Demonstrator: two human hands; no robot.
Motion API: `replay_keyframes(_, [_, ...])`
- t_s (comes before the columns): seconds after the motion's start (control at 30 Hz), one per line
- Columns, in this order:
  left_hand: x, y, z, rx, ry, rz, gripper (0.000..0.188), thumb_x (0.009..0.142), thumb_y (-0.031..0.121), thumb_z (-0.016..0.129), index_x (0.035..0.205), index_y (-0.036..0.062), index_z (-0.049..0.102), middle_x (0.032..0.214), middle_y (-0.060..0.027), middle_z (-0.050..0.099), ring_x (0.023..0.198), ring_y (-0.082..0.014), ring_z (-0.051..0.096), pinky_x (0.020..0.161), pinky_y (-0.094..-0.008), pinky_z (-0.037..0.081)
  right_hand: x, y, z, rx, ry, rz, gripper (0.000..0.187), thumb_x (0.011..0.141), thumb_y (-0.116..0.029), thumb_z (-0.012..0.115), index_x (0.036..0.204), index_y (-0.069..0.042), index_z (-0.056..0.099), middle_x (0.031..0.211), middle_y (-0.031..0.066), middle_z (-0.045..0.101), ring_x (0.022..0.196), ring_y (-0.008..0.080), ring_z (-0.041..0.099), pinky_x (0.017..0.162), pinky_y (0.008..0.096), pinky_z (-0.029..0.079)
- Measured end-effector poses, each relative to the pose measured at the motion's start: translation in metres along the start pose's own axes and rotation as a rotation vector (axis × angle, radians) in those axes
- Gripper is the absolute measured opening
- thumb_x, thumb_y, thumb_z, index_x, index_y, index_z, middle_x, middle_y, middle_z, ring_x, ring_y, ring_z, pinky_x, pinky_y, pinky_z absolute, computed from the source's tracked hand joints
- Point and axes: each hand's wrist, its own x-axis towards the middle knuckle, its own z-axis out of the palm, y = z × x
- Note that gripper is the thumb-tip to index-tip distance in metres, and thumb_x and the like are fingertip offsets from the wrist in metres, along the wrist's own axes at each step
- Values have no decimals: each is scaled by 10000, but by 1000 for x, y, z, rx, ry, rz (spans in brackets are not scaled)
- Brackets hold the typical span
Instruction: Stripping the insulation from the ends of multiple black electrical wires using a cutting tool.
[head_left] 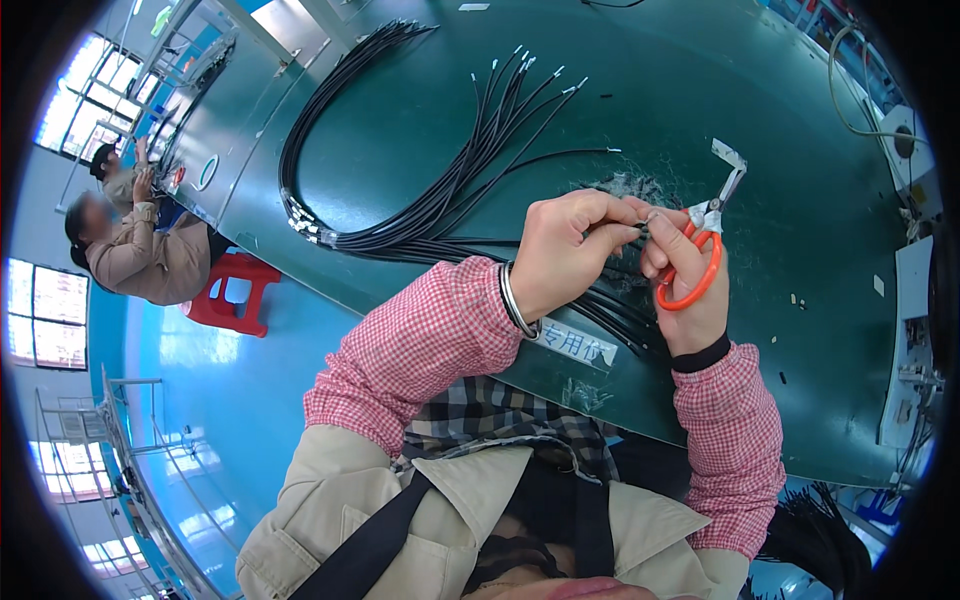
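Note:
Over the green table [800,240] my two hands meet, fingertips nearly touching. My left hand [572,240] pinches the end of a black cable [640,228]. My right hand [690,265] closes its thumb and fingers at that same cable end, and a pair of scissors [690,285] with orange handles hangs in it. White tape wraps the scissors near the pivot; their blades point away, up and to the right. A curved bundle of black cables [400,225] runs under my left hand, several white-tipped ends fanned out beyond it. The exact cable end is hidden by my fingers.
White fibre scraps [635,187] and small black bits lie around my hands. A white label [575,343] is stuck near the front edge. Machines [905,340] stand along the right side. At far left a seated person [150,250] works beside a red stool [235,292].

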Motion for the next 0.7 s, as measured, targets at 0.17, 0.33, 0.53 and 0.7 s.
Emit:
replay_keyframes(0.17, [3, -1, -4, -11, 111, -21, 102, 792, -47, 622, 889, -24, 643, 775, -62, 636, 631, -102, 567, 594, -185, 467, 1, -10, -3, -586, 162, 6, 249, 872, -206, 636, 862, 42, 657, 763, 122, 651, 566, 95, 531, 510, 186, 435])
replay_keyframes(0.33, [14, -11, -8, -245, 156, -172, 80, 784, -46, 623, 857, -17, 638, 718, -44, 614, 583, -100, 558, 536, -192, 446, -8, -40, 6, -586, -5, -52, 323, 904, -262, 582, 817, 40, 655, 748, 107, 651, 539, 87, 525, 507, 184, 441])
replay_keyframes(0.53, [15, -10, -11, -200, 148, -139, 117, 817, -19, 618, 933, -17, 630, 776, -59, 638, 639, -103, 581, 597, -187, 472, -10, -37, 0, -532, -280, 374, 469, 900, -376, 600, 722, 54, 652, 614, 116, 628, 419, 106, 517, 419, 187, 441])
replay_keyframes(0.7, [14, -10, -11, -153, 150, -104, 118, 818, -23, 613, 934, -14, 629, 775, -55, 637, 635, -102, 582, 589, -186, 468, -14, -24, 6, -462, -241, 430, 564, 913, -433, 560, 640, 54, 639, 564, 117, 613, 344, 105, 472, 361, 187, 419])
